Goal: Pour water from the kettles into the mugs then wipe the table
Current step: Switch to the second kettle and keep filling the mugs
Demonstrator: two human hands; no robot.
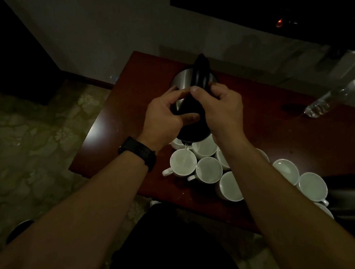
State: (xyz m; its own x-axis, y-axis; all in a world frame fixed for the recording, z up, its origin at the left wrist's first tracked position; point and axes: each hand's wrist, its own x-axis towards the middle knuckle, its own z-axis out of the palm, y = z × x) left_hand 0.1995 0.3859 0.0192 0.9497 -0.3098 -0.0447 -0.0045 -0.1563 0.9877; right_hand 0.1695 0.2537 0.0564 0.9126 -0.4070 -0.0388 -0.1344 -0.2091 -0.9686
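Note:
A steel kettle (182, 82) with a black handle and lid is tipped toward me above a cluster of several white mugs. My left hand (163, 116) grips its left side and my right hand (219, 107) is curled round the black handle and lid. A thin stream of water falls from the spout into the leftmost mug (183, 162). More white mugs (209, 170) stand close together beside it, and others (312, 185) run toward the right. The scene is dim.
The mugs stand on a reddish-brown wooden table (140, 103) against a pale wall. A clear plastic bottle (331, 99) lies at the back right. A second dark kettle (354, 201) sits at the right edge. Patterned carpet (34, 135) lies to the left.

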